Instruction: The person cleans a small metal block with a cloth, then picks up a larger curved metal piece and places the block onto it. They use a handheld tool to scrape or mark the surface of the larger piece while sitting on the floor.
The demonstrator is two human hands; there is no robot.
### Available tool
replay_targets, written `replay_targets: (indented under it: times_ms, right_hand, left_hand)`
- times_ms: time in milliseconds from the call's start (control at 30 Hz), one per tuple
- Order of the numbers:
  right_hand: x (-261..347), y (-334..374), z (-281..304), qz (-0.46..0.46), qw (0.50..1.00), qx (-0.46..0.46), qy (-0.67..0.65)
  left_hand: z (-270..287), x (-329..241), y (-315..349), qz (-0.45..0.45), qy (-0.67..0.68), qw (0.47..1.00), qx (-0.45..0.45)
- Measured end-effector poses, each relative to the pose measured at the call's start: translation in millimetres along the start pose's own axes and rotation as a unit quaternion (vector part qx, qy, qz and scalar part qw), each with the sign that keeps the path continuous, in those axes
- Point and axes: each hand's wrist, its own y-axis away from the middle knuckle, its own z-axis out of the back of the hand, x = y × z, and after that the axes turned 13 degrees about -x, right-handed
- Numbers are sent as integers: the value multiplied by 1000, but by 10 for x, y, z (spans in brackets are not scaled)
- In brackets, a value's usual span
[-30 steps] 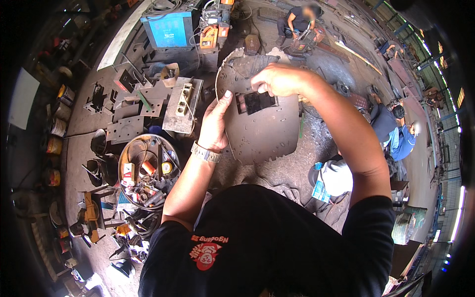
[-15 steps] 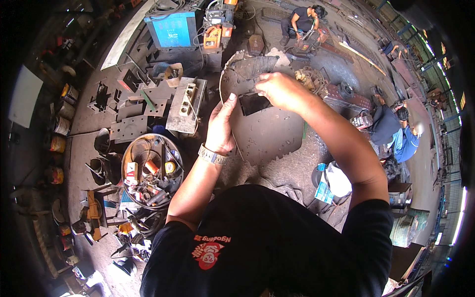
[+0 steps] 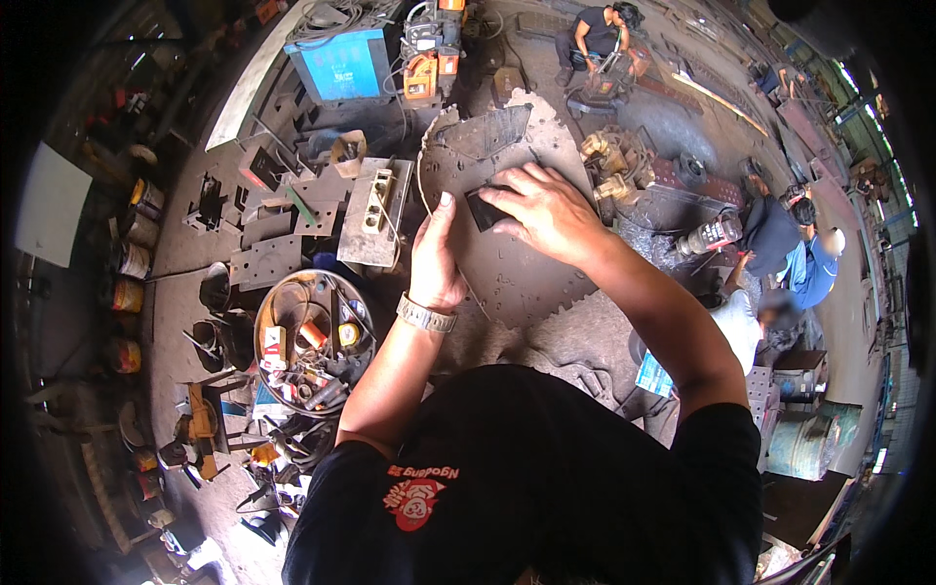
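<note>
A large grey metal plate (image 3: 526,278) with a ragged, torn-looking edge and small marks lies tilted in front of me. My left hand (image 3: 436,261) grips its left edge, thumb up along the rim, its other fingers mostly hidden. On the plate is a dark rectangular patch (image 3: 482,211); whether it is an opening or a flat dark piece I cannot tell. Over the patch's right side my right hand (image 3: 539,208) lies palm down with the fingers stretched out and apart, some fingertips reaching onto the dark area.
A round tub (image 3: 261,369) of small tools and a tape measure stands at left. Beyond it are a power strip (image 3: 375,200) on a metal plate and several drilled plates (image 3: 268,261). A blue machine (image 3: 341,68) stands far left. People work at far and right.
My right hand has gone from a pinch above the plate to lying flat over the dark patch. The plate appears tilted differently, and my left hand stays at its edge.
</note>
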Motion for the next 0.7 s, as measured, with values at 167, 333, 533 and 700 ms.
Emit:
replay_targets:
  times_ms: [167,333,533,700]
  right_hand:
    - [13,29,17,-39,999,-19,11]
    - [126,-43,68,-34,998,-47,27]
    - [70,-101,141,-20,999,-43,17]
    - [204,-177,178,-50,995,-59,64]
  left_hand:
    - [-30,3,48,-8,-5,1000,0]
    - [-30,-50,94,-12,7,1000,11]
    - [47,-26,47,-19,39,999,-32]
    - [50,-7,41,-25,37,999,-3]
